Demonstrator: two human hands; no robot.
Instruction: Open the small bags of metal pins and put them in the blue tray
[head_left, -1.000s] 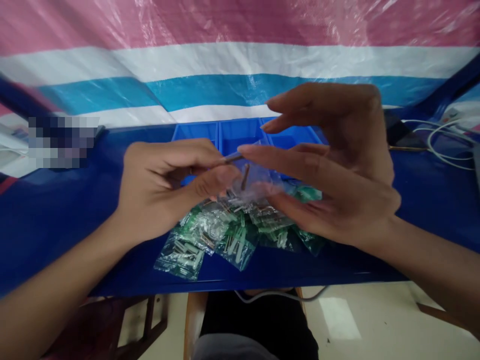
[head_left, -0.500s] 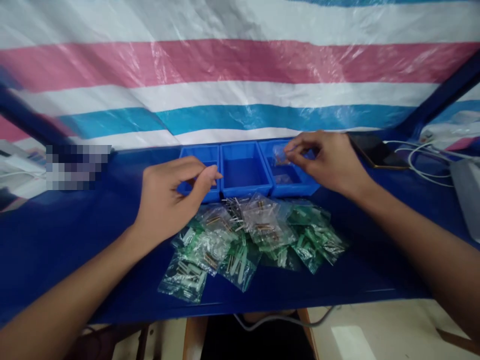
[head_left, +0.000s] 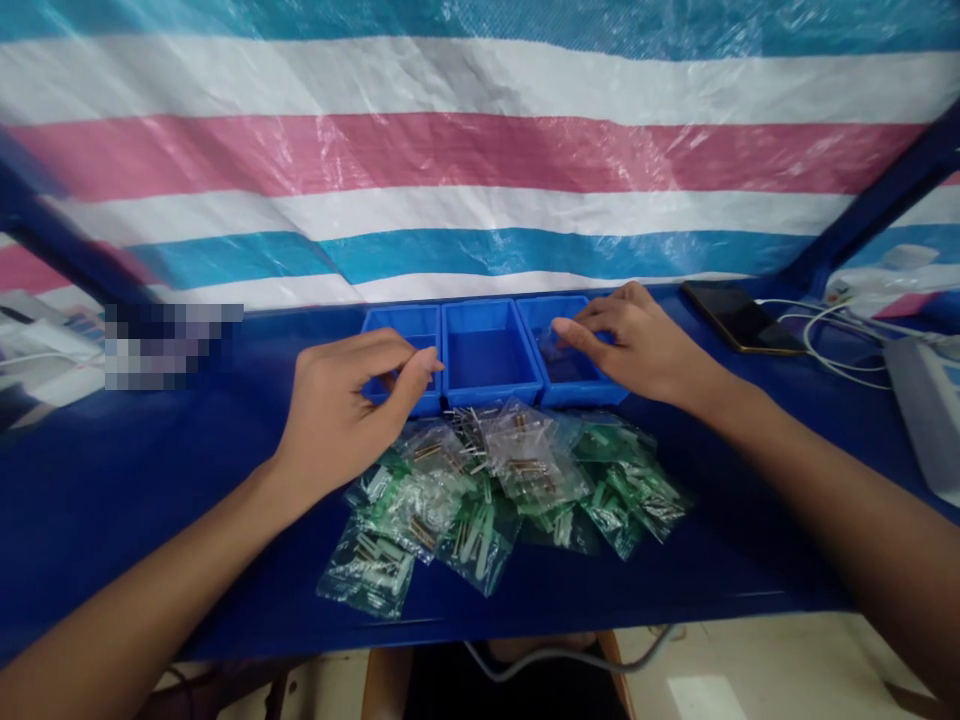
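Observation:
My left hand (head_left: 352, 410) hovers at the left blue bin (head_left: 401, 318), thumb and fingertips pressed together; anything between them is too small to make out. Over the right blue bin (head_left: 581, 395), my right hand (head_left: 630, 345) is closed in a pinch at a small clear bag (head_left: 553, 345). The middle blue bin (head_left: 491, 345) stands between the hands with nothing visible inside. In front of the bins lies a heap of clear and green-tinted bags (head_left: 487, 480) holding screws and pale plastic pieces.
A dark phone (head_left: 739, 315) lies at the back right, beside white cables (head_left: 825, 345) and a pale power strip (head_left: 926, 410). Striped sheeting (head_left: 480, 150) hangs behind the blue table (head_left: 247, 600). Blurred items sit at the far left.
My right hand has moved slightly left and lower relative to the right bin. My left hand keeps nearly the same pose. The whole view has shifted a little.

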